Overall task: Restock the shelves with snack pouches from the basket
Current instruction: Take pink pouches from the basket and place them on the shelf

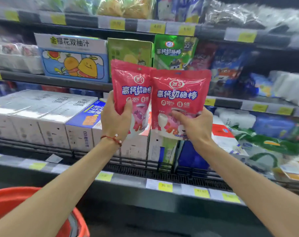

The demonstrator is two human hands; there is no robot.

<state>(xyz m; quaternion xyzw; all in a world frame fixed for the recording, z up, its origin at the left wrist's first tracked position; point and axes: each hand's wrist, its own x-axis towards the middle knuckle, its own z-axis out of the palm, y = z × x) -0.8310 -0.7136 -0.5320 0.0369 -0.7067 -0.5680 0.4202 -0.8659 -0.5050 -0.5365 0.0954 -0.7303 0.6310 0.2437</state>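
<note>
I hold two red snack pouches upright in front of the chilled shelves. My left hand [115,119] grips the lower left part of the left red pouch [130,86], thumb on its front. My right hand [195,124] grips the bottom of the right red pouch [180,93], which overlaps the left pouch's edge. Both pouches are raised level with the middle shelf [59,80]. A green pouch [174,50] of the same brand stands on that shelf behind them. The orange basket [11,200] shows at the bottom left, under my left forearm.
A juice carton case [73,57] with fruit cartoons stands left on the middle shelf. White and blue boxes [42,117] fill the lower shelf. Blue packs [230,69] sit at right. Yellow price tags [165,186] line the front shelf edge.
</note>
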